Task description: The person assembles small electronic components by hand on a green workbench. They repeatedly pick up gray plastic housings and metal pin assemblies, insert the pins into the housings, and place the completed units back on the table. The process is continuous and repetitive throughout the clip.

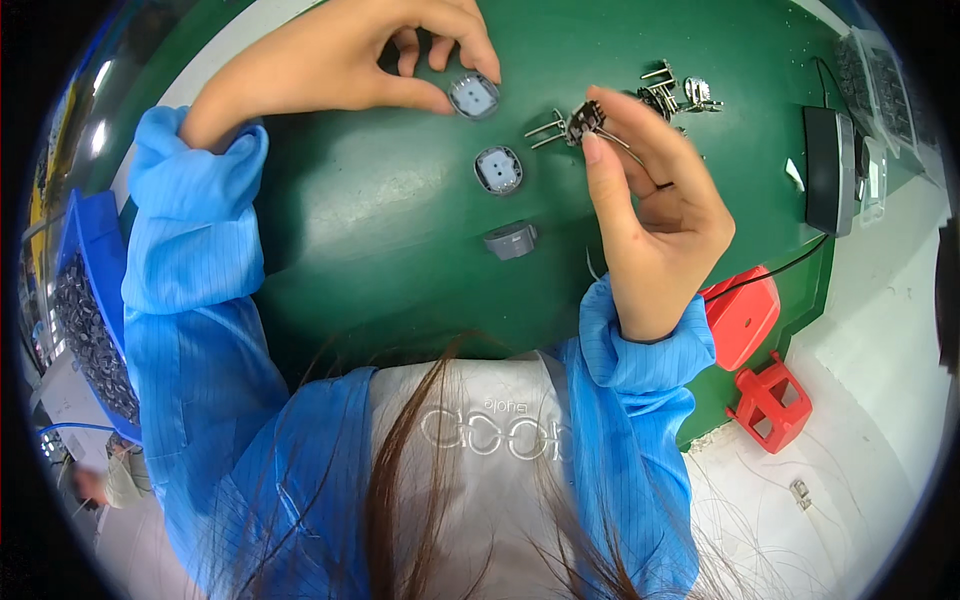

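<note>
My left hand (400, 60) reaches in at the top, its thumb and a finger pinching a small rounded grey housing (474, 97) by its sides. A second housing (498, 170) of the same kind lies face up just nearer to me. Closer still, a third grey housing (511, 240) rests on its side. To the right, my right hand (650, 180) pinches a small dark component with metal pins (585, 122) between thumb and forefinger. Its long pins stick out to the left and toward the palm. My right hand's other fingers are curled.
Several metal-pinned components (680, 95) lie on the green mat (380, 220) at the far right. A black box (828, 170) with a cable and clear trays (880, 90) stand at the right edge. A blue bin (85, 300) of small dark parts is at left; a red stool (770, 400) stands lower right.
</note>
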The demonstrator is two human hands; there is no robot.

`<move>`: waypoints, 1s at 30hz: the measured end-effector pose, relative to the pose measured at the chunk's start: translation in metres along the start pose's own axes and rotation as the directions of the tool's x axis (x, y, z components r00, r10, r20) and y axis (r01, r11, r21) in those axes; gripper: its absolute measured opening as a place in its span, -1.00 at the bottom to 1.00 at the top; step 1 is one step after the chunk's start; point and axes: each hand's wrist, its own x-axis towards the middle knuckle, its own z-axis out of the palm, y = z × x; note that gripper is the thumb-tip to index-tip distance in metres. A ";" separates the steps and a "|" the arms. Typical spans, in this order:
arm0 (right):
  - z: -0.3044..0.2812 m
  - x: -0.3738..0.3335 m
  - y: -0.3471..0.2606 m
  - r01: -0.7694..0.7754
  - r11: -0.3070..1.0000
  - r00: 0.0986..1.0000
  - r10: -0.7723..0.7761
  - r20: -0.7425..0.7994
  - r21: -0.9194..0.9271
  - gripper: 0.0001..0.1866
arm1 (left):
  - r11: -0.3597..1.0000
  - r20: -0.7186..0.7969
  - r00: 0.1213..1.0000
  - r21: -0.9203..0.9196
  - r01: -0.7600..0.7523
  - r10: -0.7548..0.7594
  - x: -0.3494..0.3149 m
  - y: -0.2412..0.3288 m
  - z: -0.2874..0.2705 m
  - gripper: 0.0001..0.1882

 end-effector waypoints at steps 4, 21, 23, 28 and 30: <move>0.003 0.000 -0.008 -0.100 0.992 0.991 0.106 -0.084 0.070 -0.84 | 0.994 -0.170 0.985 -0.097 -0.042 0.025 0.009 0.021 0.012 -0.71; -0.022 0.008 0.010 0.303 0.863 0.942 -0.334 -0.008 -0.405 -0.62 | 0.923 -0.440 0.882 -0.384 -0.014 -0.169 0.015 0.018 0.042 -0.70; -0.033 -0.003 -0.003 0.134 0.923 0.986 -0.160 -0.045 -0.360 -0.64 | 0.869 -0.423 0.876 -0.494 -0.009 -0.232 0.014 0.008 0.041 -0.72; -0.050 -0.014 -0.005 -0.032 0.832 0.996 -0.020 -0.088 -0.554 -0.71 | 0.896 -0.365 0.907 -0.444 0.028 -0.209 0.012 0.013 0.043 -0.70; -0.047 -0.014 -0.002 -0.045 0.798 0.997 -0.002 -0.078 -0.601 -0.74 | 0.899 -0.364 0.911 -0.438 0.014 -0.192 0.013 0.014 0.044 -0.71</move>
